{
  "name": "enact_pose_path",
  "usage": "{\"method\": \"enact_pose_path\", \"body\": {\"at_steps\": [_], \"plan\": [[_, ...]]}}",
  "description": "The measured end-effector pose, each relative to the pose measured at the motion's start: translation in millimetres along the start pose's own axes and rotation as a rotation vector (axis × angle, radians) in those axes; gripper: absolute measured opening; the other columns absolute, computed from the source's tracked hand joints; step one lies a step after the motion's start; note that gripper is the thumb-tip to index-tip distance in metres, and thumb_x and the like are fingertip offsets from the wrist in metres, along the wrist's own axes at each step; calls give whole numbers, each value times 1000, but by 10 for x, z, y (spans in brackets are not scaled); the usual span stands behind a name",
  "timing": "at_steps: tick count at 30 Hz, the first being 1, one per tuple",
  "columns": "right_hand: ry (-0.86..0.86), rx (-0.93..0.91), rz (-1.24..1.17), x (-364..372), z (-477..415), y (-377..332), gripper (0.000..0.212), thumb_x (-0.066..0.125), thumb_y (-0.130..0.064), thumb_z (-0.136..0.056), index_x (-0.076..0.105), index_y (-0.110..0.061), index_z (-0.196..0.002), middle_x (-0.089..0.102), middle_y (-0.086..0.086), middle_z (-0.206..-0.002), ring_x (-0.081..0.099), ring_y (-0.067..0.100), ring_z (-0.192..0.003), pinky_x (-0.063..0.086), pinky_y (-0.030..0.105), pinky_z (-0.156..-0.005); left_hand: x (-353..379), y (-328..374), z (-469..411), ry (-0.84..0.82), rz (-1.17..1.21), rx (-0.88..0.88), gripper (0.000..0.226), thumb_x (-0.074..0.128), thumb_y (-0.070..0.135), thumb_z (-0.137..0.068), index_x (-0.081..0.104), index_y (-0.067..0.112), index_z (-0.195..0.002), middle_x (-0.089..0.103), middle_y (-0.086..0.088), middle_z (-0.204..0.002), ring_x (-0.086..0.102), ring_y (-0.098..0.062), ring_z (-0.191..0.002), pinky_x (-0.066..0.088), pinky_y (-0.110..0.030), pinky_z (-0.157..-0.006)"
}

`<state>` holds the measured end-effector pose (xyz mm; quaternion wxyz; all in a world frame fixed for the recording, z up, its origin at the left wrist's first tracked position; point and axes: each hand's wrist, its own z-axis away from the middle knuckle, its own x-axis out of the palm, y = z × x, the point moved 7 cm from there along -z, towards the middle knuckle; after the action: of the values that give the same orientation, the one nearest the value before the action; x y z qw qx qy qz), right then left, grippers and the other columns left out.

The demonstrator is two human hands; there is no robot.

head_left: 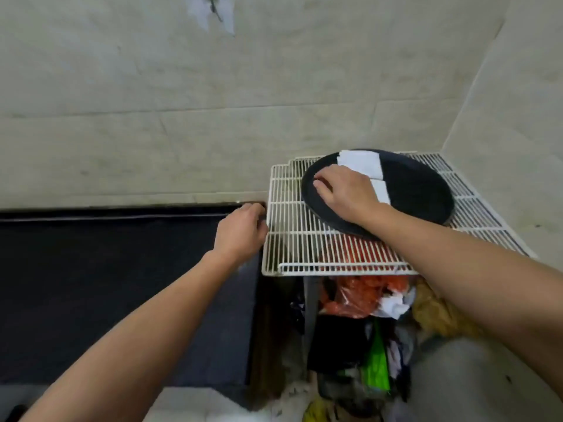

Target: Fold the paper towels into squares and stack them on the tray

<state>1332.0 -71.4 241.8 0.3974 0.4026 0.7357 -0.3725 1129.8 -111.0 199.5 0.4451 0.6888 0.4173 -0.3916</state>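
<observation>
On the wire rack (304,248) at far right, our right hand (344,190) lies flat, fingers straight, over the folded paper towels (359,162) on the black tray (420,190). Left hand (240,229) curls at the rack's left edge; grip unclear. We judge: press evenly, square the edges. No legible writing.

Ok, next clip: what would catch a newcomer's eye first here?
A round black tray sits on a white wire rack at right, with folded white paper towels on it and the right hand laid over them. The left hand curls against the rack's left edge, and crumpled orange and green plastic bags crowd the space below.
</observation>
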Motion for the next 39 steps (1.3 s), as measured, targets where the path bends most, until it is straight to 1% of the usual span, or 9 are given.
{"method": "enact_pose_path", "body": {"at_steps": [3,7,10,16,21,25,29,33,39], "plan": [[-49,-116,-50,252,250,-680,28,45,-35,-98,64,-18,-110,65,0,-107,59,22,-102,47,37,-73,-128,-355,628,-62,-51,-71,28,49,28,-93,58,16,-117,62,-1,-105,61,-24,-93,47,-35,-72],[-103,-242,-70,450,346,-1632,32,44,-40,-98,62,-21,-116,64,-1,-114,58,22,-107,47,36,-81,-546,-960,1267,-28,-112,-215,26,49,29,-93,58,16,-113,62,-1,-105,61,-25,-93,48,-36,-73],[-160,-301,-89,640,398,-2172,32,43,-42,-97,61,-23,-115,64,-2,-113,59,22,-105,49,39,-82,-760,-1372,1690,-15,-136,-286,25,49,29,-92,59,17,-112,62,-1,-105,61,-26,-93,47,-35,-73],[-259,-456,-73,1222,340,-3632,29,42,-44,-97,59,-24,-110,64,-3,-106,60,23,-98,49,39,-78,-1332,-2586,2614,20,-180,-459,25,49,30,-92,59,19,-111,62,-1,-110,60,-28,-99,48,-36,-78],[-338,-502,-96,1869,179,-5018,27,41,-43,-96,58,-24,-106,66,-3,-105,61,25,-94,49,38,-75,-1938,-3755,3328,8,-250,-557,24,49,30,-91,59,18,-109,62,-3,-108,60,-28,-100,49,-37,-78],[-410,-569,-136,2313,177,-6211,27,42,-43,-96,58,-24,-109,66,-2,-106,61,24,-95,49,37,-75,-2517,-4649,3902,-11,-319,-638,23,49,29,-92,59,18,-109,63,-3,-108,60,-27,-99,50,-37,-76],[-422,-673,-147,2511,127,-7215,31,41,-43,-97,57,-24,-116,64,-1,-113,60,24,-101,48,37,-77,-2988,-5315,4369,-9,-356,-720,26,48,27,-91,59,17,-111,62,-5,-108,59,-28,-99,49,-37,-76],[-423,-744,-155,2654,-21,-7867,32,42,-42,-97,56,-23,-118,64,0,-114,60,25,-103,48,38,-79,-3208,-5812,4626,26,-357,-787,29,48,27,-90,58,17,-116,62,-4,-111,59,-27,-101,49,-37,-79],[-476,-807,-159,3259,-407,-8610,31,42,-43,-97,56,-23,-117,63,-1,-113,59,23,-103,45,36,-78,-3182,-6583,4766,9,-335,-855,28,49,30,-91,58,17,-114,63,-5,-111,59,-28,-103,49,-37,-79]]}}
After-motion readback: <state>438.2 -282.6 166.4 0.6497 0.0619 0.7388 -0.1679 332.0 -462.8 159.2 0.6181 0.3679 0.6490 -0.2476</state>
